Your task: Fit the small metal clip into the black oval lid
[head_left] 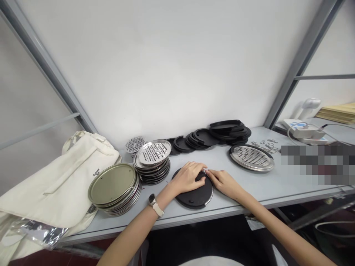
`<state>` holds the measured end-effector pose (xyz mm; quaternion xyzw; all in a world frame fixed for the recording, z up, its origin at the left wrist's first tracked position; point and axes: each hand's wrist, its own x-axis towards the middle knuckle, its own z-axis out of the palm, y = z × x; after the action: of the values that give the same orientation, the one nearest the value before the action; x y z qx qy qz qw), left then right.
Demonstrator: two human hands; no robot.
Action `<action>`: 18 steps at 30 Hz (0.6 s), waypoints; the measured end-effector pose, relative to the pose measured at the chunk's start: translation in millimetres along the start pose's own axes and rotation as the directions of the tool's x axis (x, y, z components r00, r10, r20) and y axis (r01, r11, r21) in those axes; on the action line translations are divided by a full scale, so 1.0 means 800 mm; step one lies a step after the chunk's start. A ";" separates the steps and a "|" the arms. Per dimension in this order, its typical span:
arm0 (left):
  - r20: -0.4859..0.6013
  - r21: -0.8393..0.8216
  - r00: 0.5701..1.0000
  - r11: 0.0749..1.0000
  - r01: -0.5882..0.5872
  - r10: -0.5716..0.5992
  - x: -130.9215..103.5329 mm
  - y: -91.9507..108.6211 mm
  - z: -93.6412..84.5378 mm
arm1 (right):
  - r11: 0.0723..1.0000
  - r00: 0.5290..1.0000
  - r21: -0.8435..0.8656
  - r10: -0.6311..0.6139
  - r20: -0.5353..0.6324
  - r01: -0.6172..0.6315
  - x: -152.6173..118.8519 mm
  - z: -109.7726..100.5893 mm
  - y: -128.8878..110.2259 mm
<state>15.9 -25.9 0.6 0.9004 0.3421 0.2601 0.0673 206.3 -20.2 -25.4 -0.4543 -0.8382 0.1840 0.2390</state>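
A black round disc (198, 194) with a strip of shiny metal along its right edge lies near the front of the table. My left hand (188, 176) rests over its upper part, thumb on the face and fingers bent toward the far rim. At that upper right rim, my right hand (220, 181) pinches a small shiny piece (204, 170), mostly hidden by the fingertips. The fingertips of both hands almost meet there. To the right sits a perforated metal grater disc (252, 157) with a black rim part on it.
Olive-topped round plates (113, 184) are stacked at left, beside stacked metal graters (154, 153). Black rings (229, 131) are heaped along the wall. Small metal clips (267, 144) lie at the right. A cream bag (61, 177) covers the left end; grey posts (294, 70) flank the table.
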 end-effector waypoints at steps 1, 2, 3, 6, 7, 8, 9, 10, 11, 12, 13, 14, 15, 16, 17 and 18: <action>-0.001 0.001 1.000 1.000 -0.001 0.001 0.000 0.000 0.000 | 1.000 1.000 -0.002 -0.003 0.000 0.003 0.000 0.000 0.000; -0.002 0.002 1.000 1.000 -0.001 0.001 0.000 0.000 0.000 | 1.000 1.000 -0.003 -0.005 0.001 0.005 0.000 0.000 0.000; -0.003 0.000 1.000 1.000 -0.002 0.002 0.000 0.000 0.000 | 1.000 1.000 -0.003 -0.007 0.000 0.007 0.000 0.000 0.000; 0.003 -0.024 1.000 1.000 -0.017 0.017 0.000 0.000 -0.001 | 1.000 1.000 0.001 -0.005 0.001 0.005 -0.001 0.000 0.000; 0.007 -0.036 1.000 0.999 -0.026 0.026 0.000 0.000 -0.001 | 1.000 1.000 0.004 -0.005 0.000 0.005 -0.001 0.000 0.000; 0.012 -0.046 0.999 0.998 -0.034 0.035 0.000 0.000 -0.001 | 1.000 1.000 0.008 -0.005 -0.002 0.005 -0.001 0.001 0.000; 0.016 -0.054 0.999 0.998 -0.041 0.042 0.000 -0.001 -0.002 | 1.000 1.000 0.012 -0.007 -0.003 0.007 -0.001 0.001 0.000; 0.021 -0.060 0.999 0.997 -0.043 0.044 0.000 -0.001 -0.002 | 1.000 1.000 0.017 -0.009 -0.004 0.009 -0.001 0.002 0.001; 0.024 -0.063 0.999 0.997 -0.042 0.043 0.000 -0.001 -0.002 | 1.000 1.000 0.022 -0.012 -0.006 0.012 -0.001 0.002 0.001; 0.027 -0.064 0.999 0.997 -0.040 0.041 0.000 -0.001 -0.003 | 1.000 1.000 0.027 -0.014 -0.006 0.014 -0.001 0.003 0.002; 0.029 -0.063 0.999 0.997 -0.038 0.040 0.000 -0.001 -0.003 | 0.999 1.000 0.030 -0.016 -0.007 0.016 -0.001 0.003 0.003; 0.031 -0.061 0.999 0.997 -0.037 0.039 -0.001 -0.001 -0.003 | 0.999 1.000 0.031 -0.016 -0.007 0.017 -0.001 0.003 0.003; 0.033 -0.058 0.999 0.998 -0.038 0.040 -0.001 -0.001 -0.003 | 0.999 1.000 0.030 -0.017 -0.005 0.017 -0.001 0.004 0.004; 0.036 -0.056 0.998 0.998 -0.040 0.042 -0.001 -0.001 -0.003 | 0.999 1.000 0.028 -0.017 -0.004 0.017 -0.001 0.004 0.004; 0.038 -0.054 0.998 0.998 -0.042 0.044 -0.001 -0.001 -0.003 | 0.999 1.000 0.026 -0.018 -0.004 0.018 -0.001 0.004 0.005; 0.041 -0.053 0.998 0.998 -0.043 0.045 -0.001 -0.001 -0.003 | 0.999 1.000 0.027 -0.020 -0.004 0.020 -0.001 0.004 0.005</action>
<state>13.9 -26.0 2.2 0.9109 0.3139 0.2514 0.0923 207.7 -19.5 -30.3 -0.4429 -0.8398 0.1920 0.2486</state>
